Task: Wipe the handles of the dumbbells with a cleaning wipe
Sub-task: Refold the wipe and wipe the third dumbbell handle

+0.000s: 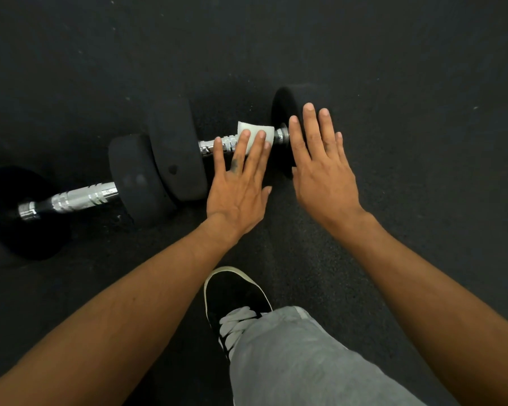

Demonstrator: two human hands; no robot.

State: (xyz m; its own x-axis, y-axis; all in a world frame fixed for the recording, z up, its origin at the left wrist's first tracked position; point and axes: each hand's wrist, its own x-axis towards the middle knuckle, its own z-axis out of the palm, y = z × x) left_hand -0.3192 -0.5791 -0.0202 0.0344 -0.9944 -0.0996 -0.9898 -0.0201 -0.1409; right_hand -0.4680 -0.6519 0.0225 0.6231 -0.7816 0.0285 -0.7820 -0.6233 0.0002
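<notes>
From the head view, two dumbbells lie end to end on a dark rubber floor, and the right dumbbell serves as the landmark. Its chrome handle runs between a black plate on its left end and a second black plate on its right end. A white wipe is draped over the handle, toward the right plate. The left hand lies flat on top of the wipe and handle, palm down, fingers straight and slightly spread, pressing the wipe rather than curling around it; the thumb points out toward the right, near the floor. The right hand is just beside the right plate, palm down, fingers extended and close together, fingertips over the plate's outer edge; whether the palm actually touches the plate cannot be told. It holds nothing. The left dumbbell lies to the left of the landmark and nearer the person, its inner plate touching or almost touching the landmark's left plate, its own chrome handle bare. Below the landmark, toward the person, a black shoe with white laces stands on the floor, with a grey trouser leg above it.
</notes>
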